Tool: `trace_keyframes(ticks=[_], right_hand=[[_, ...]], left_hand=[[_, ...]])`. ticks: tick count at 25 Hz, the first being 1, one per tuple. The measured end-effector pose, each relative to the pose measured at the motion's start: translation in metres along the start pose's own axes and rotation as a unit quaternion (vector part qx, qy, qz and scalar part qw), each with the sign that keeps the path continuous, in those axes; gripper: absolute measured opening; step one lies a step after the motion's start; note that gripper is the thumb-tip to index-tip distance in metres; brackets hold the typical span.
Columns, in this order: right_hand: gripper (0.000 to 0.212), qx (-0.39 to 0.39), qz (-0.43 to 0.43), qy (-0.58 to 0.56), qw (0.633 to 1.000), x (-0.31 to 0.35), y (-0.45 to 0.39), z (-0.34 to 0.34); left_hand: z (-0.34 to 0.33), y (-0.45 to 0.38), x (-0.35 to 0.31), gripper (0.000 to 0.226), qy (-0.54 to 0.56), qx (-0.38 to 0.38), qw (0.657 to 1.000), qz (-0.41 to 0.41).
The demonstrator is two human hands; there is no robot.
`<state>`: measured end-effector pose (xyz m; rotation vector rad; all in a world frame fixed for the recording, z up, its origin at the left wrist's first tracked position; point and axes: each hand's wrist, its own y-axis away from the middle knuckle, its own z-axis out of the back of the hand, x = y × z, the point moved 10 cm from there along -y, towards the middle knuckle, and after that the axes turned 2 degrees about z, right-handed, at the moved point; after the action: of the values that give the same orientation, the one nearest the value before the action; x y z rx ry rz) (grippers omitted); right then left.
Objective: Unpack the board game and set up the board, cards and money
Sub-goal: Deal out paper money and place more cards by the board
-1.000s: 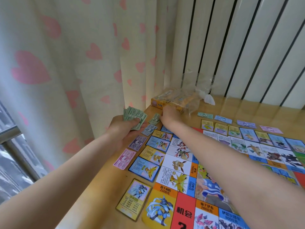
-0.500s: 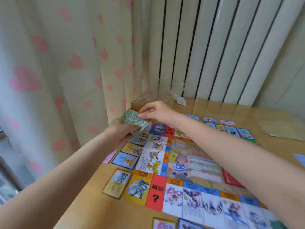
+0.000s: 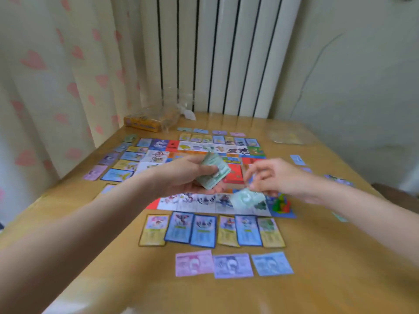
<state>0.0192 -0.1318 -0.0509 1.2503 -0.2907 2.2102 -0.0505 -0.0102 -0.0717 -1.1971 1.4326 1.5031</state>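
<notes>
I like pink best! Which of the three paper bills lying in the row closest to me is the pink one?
The pink bill is the leftmost of the three. The purple bill lies in the middle and the blue bill on the right.

board (image 3: 233, 175) centre hidden by hands, card (image 3: 247, 230) print blurred
</notes>
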Motion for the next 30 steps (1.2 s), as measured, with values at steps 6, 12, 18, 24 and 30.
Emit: trace_keyframes(ticks=[6,12,18,24,30], right_hand=[[0.011,-0.024,-0.080,-0.103,0.991,-0.049,0.074,0.000],[0.017,0.027,0.049,-0.058,0.997,0.037,0.034,-0.093],[0.004,0.016,0.141,0.140,0.980,0.067,0.007,-0.165],[0.010,0.011,0.175,0.247,0.953,0.068,0.009,-0.170],[0.027,-0.121,0.188,0.250,0.942,0.085,0.006,-0.081]], left_hand=[[-0.042,0.011,0.012,0.010,-0.051,-0.020,0.998,0.022],[0.013,0.049,-0.003,0.012,-0.040,-0.124,0.991,-0.012],[0.086,0.087,0.039,0.007,0.003,-0.215,0.976,0.022],[0.086,0.077,0.052,0.006,0.010,-0.198,0.979,0.041],[0.039,0.049,0.029,0.013,0.050,-0.099,0.993,0.036]])
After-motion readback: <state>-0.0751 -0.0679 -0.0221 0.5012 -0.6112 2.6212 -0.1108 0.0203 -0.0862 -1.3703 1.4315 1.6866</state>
